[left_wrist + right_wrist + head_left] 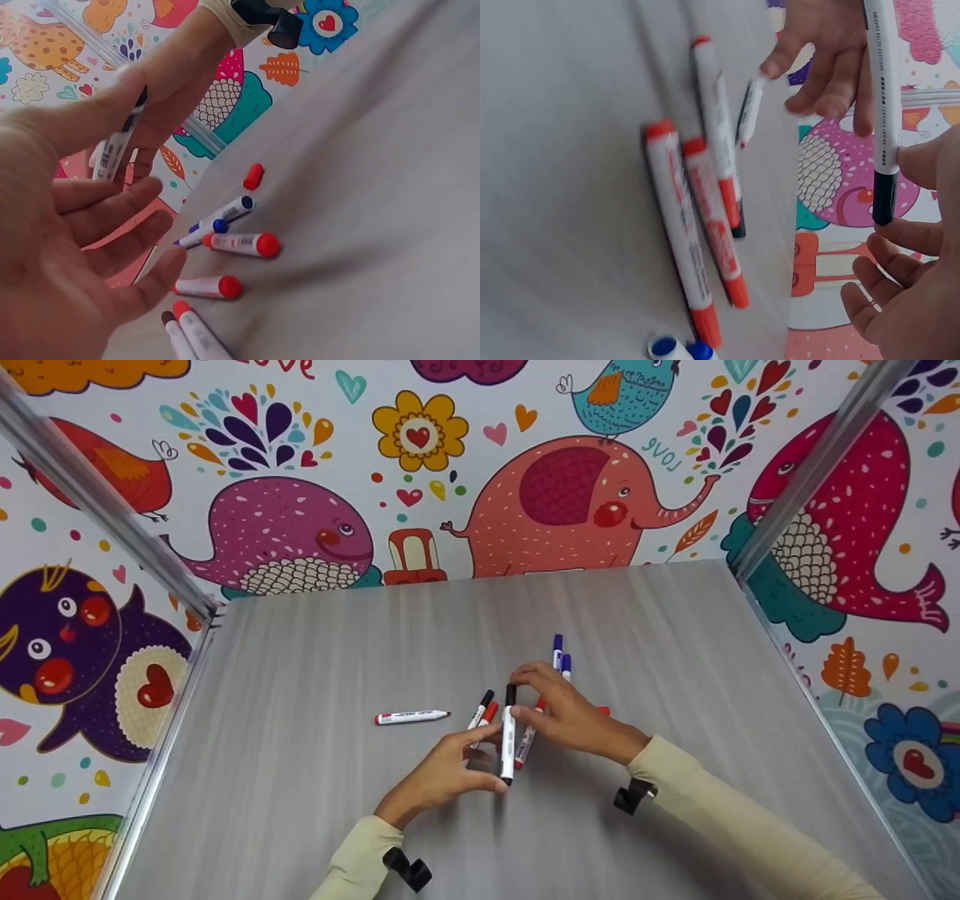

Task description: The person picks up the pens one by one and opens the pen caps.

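Probably light, stiff and slick, that white, black-capped plastic marker (508,744) sits pinched in your right hand (568,714) — your left hand (441,771), loosely spread, can best steady its middle.

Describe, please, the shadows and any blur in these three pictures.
Head view: a soft shadow lies on the table below the right sleeve; left wrist view: long, dim shadow streaks cross the table, and the left hand looks slightly soft; right wrist view: the red-capped markers look somewhat blurred, while the held marker looks clearer.
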`<action>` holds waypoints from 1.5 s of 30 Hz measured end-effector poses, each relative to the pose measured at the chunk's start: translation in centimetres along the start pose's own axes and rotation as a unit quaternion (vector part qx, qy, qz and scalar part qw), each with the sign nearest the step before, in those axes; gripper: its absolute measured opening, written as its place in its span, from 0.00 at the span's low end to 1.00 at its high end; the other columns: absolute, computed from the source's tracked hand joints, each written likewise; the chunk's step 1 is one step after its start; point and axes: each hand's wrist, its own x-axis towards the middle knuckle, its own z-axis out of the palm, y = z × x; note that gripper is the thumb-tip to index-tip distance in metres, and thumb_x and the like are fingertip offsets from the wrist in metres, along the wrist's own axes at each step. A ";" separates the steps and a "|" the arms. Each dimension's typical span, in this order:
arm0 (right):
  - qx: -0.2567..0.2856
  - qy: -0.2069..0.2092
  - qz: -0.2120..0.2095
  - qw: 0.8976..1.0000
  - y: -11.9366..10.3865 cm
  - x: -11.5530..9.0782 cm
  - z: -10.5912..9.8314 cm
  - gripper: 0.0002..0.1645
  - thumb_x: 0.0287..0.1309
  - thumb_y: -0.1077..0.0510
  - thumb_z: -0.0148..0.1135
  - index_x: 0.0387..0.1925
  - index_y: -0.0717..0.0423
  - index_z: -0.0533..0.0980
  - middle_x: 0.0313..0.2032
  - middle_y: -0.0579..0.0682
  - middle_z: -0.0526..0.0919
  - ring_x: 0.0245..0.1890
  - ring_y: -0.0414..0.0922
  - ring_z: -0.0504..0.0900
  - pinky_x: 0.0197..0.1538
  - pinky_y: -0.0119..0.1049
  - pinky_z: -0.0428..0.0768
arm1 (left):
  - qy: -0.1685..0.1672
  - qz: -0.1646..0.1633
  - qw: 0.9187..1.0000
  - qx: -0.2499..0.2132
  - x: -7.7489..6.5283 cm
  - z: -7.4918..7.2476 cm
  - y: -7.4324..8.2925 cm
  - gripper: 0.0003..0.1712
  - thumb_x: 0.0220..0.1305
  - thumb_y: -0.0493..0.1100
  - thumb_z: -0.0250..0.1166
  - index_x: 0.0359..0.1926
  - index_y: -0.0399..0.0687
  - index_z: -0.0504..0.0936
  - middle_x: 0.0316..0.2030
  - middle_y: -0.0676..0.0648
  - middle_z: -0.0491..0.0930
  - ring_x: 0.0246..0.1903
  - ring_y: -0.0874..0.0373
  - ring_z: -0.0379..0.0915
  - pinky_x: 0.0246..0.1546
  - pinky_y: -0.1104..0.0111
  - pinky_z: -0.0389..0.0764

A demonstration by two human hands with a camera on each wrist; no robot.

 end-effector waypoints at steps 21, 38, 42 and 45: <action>0.097 0.032 0.077 0.992 -0.5 -1.8 -0.8 0.25 0.71 0.55 0.75 0.62 0.60 0.79 0.56 0.53 0.86 0.57 0.62 0.84 0.62 0.58 0.80 | -0.076 0.005 0.996 -0.056 0.7 1.5 0.3 0.52 0.65 0.45 0.83 0.82 0.40 0.67 0.69 0.36 0.79 0.64 0.39 0.78 0.67 0.42 0.79; 0.034 0.074 0.045 0.996 -0.5 -3.1 -0.1 0.26 0.67 0.64 0.78 0.63 0.55 0.79 0.56 0.51 0.87 0.54 0.49 0.86 0.58 0.60 0.84 | 0.022 0.016 0.999 0.024 1.7 1.9 0.6 0.31 0.71 0.43 0.78 0.70 0.39 0.82 0.53 0.44 0.90 0.54 0.46 0.86 0.59 0.59 0.84; 0.012 0.070 0.043 0.997 -0.5 -3.6 0.2 0.25 0.66 0.62 0.78 0.62 0.54 0.80 0.55 0.49 0.87 0.53 0.47 0.86 0.57 0.55 0.85 | 0.022 0.014 0.997 0.070 1.9 1.7 0.9 0.28 0.71 0.44 0.78 0.67 0.40 0.84 0.52 0.41 0.89 0.51 0.47 0.85 0.54 0.62 0.84; 0.002 0.064 0.039 0.997 -0.5 -3.9 0.4 0.25 0.66 0.63 0.79 0.62 0.55 0.80 0.56 0.49 0.86 0.53 0.47 0.85 0.59 0.52 0.85 | 0.016 0.023 0.995 0.096 2.0 1.6 1.0 0.25 0.71 0.43 0.78 0.65 0.39 0.85 0.51 0.40 0.90 0.49 0.48 0.86 0.50 0.65 0.83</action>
